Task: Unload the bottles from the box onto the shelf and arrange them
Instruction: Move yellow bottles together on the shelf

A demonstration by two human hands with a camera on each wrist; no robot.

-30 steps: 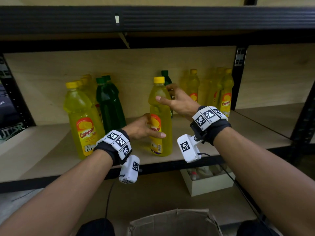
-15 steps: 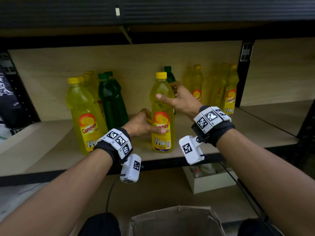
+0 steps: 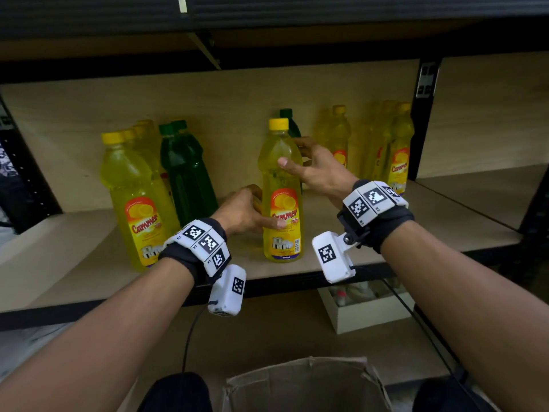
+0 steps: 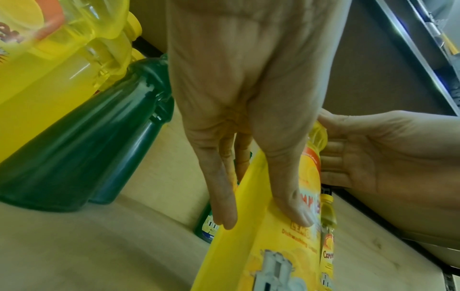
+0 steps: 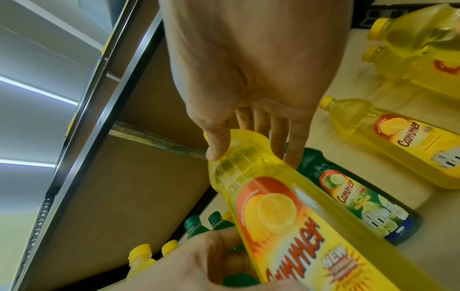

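Note:
A yellow-capped yellow bottle (image 3: pixel 282 200) stands upright on the wooden shelf (image 3: pixel 350 257), its label facing me. My left hand (image 3: pixel 261 212) grips its lower body, thumb across the label. My right hand (image 3: pixel 300 156) holds its shoulder, thumb in front and fingers behind. In the left wrist view my left hand (image 4: pixel 263 220) clasps the bottle (image 4: pixel 261 256), with the right hand (image 4: pixel 373 157) beyond. In the right wrist view my right hand (image 5: pixel 251 155) pinches the bottle (image 5: pixel 286 216) near its neck. The cardboard box (image 3: pixel 303 382) sits open below me, its inside hidden.
Yellow bottles (image 3: pixel 130 197) and green bottles (image 3: pixel 184 173) stand at the left. A green bottle (image 3: pixel 289 120) stands right behind the held one. More yellow bottles (image 3: pixel 398 162) line the right by a black post (image 3: pixel 424 114). A white box (image 3: pixel 365 310) sits on the lower level.
The yellow bottle has been turned between both hands so its label now faces me. Both hands keep their hold on it.

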